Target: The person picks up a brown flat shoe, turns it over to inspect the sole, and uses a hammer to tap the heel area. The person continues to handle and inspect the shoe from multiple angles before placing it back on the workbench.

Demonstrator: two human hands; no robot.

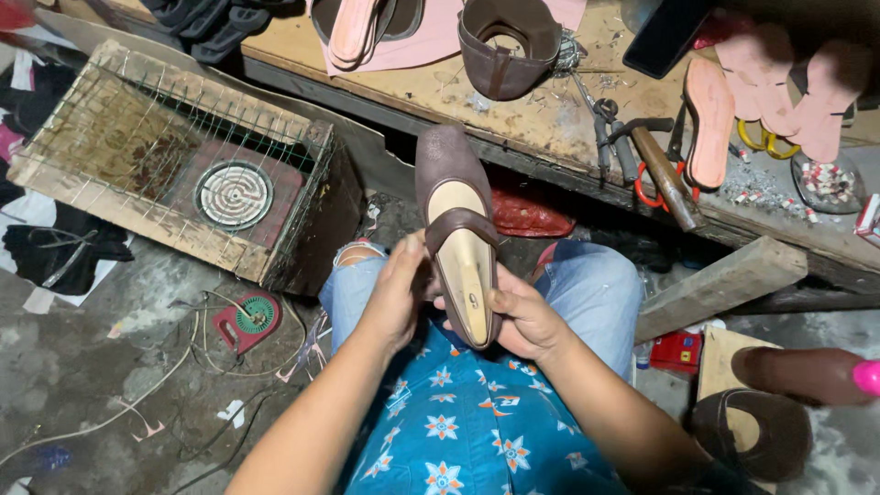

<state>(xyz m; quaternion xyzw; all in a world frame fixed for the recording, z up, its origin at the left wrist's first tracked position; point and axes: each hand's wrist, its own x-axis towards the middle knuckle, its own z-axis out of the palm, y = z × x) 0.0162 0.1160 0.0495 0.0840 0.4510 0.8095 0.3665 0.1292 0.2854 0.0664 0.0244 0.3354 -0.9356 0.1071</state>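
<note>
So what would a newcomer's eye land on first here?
The brown shoe at centre, toe pointing away, held at its heel end by the left hand and right hand. Next, the wire-covered wooden box with a round heater coil at left, then the pink soles on the workbench.

Small red box (pixel 676 352) on the floor right, dark flat screen (pixel 662 37) on the workbench top
</note>
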